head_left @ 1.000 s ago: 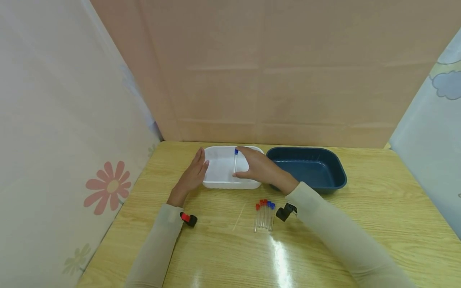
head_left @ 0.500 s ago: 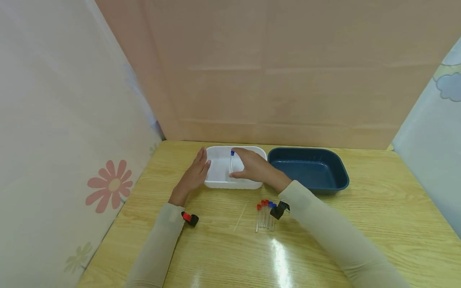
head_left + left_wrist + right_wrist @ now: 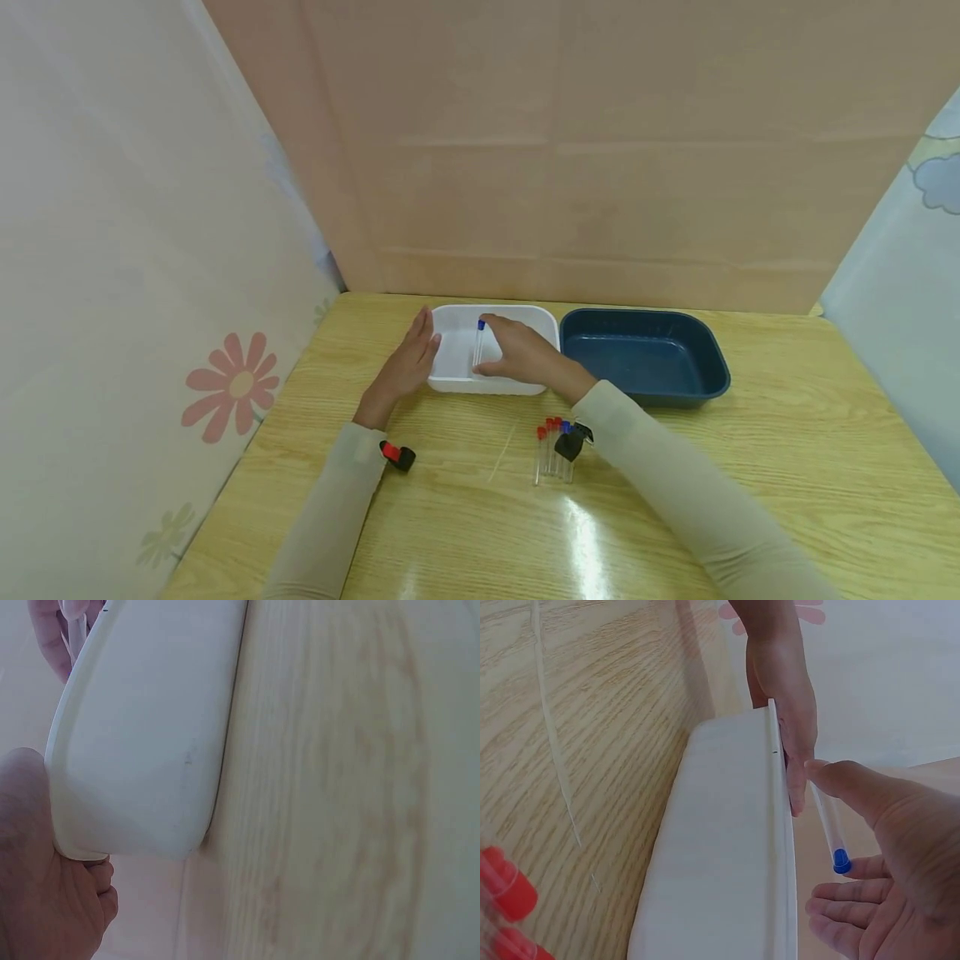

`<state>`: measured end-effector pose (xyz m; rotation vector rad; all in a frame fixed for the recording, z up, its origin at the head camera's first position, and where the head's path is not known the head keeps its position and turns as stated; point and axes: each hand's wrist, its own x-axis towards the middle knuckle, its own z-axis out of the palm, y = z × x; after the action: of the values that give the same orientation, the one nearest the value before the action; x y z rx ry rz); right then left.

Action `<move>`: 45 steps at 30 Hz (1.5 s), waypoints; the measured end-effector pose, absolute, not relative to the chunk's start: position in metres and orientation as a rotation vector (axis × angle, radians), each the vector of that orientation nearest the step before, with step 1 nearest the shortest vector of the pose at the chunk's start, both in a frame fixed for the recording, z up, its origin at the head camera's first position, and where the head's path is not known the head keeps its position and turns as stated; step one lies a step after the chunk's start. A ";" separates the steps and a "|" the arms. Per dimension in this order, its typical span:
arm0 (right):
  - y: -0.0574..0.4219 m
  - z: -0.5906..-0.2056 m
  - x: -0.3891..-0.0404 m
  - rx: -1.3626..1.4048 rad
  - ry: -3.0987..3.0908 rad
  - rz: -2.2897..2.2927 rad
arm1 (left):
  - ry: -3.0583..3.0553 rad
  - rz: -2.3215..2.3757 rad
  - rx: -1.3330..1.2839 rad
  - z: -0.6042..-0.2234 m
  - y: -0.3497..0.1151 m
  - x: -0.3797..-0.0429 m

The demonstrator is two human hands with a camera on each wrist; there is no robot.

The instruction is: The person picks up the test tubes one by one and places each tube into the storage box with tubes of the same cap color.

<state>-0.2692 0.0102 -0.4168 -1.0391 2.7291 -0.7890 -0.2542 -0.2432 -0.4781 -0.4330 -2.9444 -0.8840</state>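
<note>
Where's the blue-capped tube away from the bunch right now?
In the head view, the blue-capped tube is over the white tray, held by its two ends in the right hand; the left hand is at the tray's left end.

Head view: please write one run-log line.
left hand: holds white rectangular tray | right hand: holds clear blue-capped tube above tray

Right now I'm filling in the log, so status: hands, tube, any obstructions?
Right hand pinches blue-capped test tube by its ends, above white tray. Left hand holds tray rim. No other object visible between tube and tray.
</note>
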 end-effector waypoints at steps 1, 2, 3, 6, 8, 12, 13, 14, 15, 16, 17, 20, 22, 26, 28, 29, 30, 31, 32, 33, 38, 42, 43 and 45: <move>0.010 -0.418 -0.269 -1.032 2.728 -0.790 | -2.946 -0.882 -0.431 -0.478 -0.243 -0.254; 0.009 -0.419 -0.269 -1.029 2.726 -0.792 | -2.946 -0.879 -0.429 -0.478 -0.243 -0.254; 0.008 -0.420 -0.269 -1.033 2.725 -0.799 | -2.947 -0.879 -0.428 -0.478 -0.242 -0.254; 0.007 -0.424 -0.270 -1.037 2.720 -0.818 | -2.948 -0.872 -0.427 -0.478 -0.241 -0.253; 0.006 -0.425 -0.270 -1.042 2.718 -0.816 | -2.948 -0.870 -0.430 -0.477 -0.240 -0.253; 0.004 -0.425 -0.270 -1.030 2.710 -0.798 | -2.944 -0.877 -0.438 -0.475 -0.239 -0.252; 0.003 -0.425 -0.270 -1.021 2.707 -0.796 | -2.944 -0.884 -0.436 -0.475 -0.239 -0.252; 0.002 -0.426 -0.270 -1.011 2.703 -0.797 | -2.945 -0.885 -0.436 -0.475 -0.239 -0.252; 0.002 -0.426 -0.270 -1.000 2.698 -0.800 | -2.944 -0.888 -0.435 -0.475 -0.239 -0.252; 0.002 -0.426 -0.270 -0.990 2.695 -0.799 | -2.946 -0.889 -0.430 -0.475 -0.239 -0.252; 0.001 -0.426 -0.271 -0.978 2.690 -0.799 | -2.945 -0.886 -0.429 -0.475 -0.239 -0.252; 0.000 -0.427 -0.272 -0.958 2.680 -0.798 | -2.946 -0.882 -0.423 -0.475 -0.239 -0.252; -0.001 -0.428 -0.274 -0.954 2.678 -0.791 | -2.945 -0.881 -0.421 -0.475 -0.240 -0.251; -0.003 -0.430 -0.277 -0.924 2.678 -0.782 | -2.942 -0.865 -0.434 -0.475 -0.240 -0.252; -0.003 -0.431 -0.279 -0.901 2.675 -0.777 | -2.944 -0.858 -0.435 -0.475 -0.240 -0.252; -0.003 -0.431 -0.279 -0.889 2.675 -0.771 | -2.945 -0.853 -0.433 -0.475 -0.240 -0.253; -0.003 -0.432 -0.280 -0.882 2.673 -0.767 | -2.948 -0.852 -0.430 -0.476 -0.240 -0.253; -0.003 -0.432 -0.281 -0.877 2.673 -0.760 | -2.951 -0.853 -0.426 -0.476 -0.240 -0.253; -0.003 -0.433 -0.281 -0.871 2.670 -0.758 | -2.953 -0.853 -0.422 -0.476 -0.240 -0.253; -0.003 -0.434 -0.282 -0.867 2.667 -0.759 | -2.955 -0.856 -0.422 -0.476 -0.240 -0.253; -0.005 -0.438 -0.284 -0.852 2.655 -0.759 | -2.958 -0.849 -0.430 -0.475 -0.240 -0.253; -0.006 -0.440 -0.287 -0.843 2.656 -0.738 | -2.961 -0.847 -0.425 -0.474 -0.240 -0.252; -0.006 -0.441 -0.287 -0.842 2.659 -0.725 | -2.961 -0.848 -0.422 -0.474 -0.240 -0.252; -0.007 -0.442 -0.289 -0.842 2.661 -0.713 | -2.961 -0.848 -0.421 -0.474 -0.240 -0.252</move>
<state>-0.2885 -0.0075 -0.4422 -0.8419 2.6610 -0.7133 -0.2521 -0.2397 -0.4741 -0.4208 -2.9608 -0.8476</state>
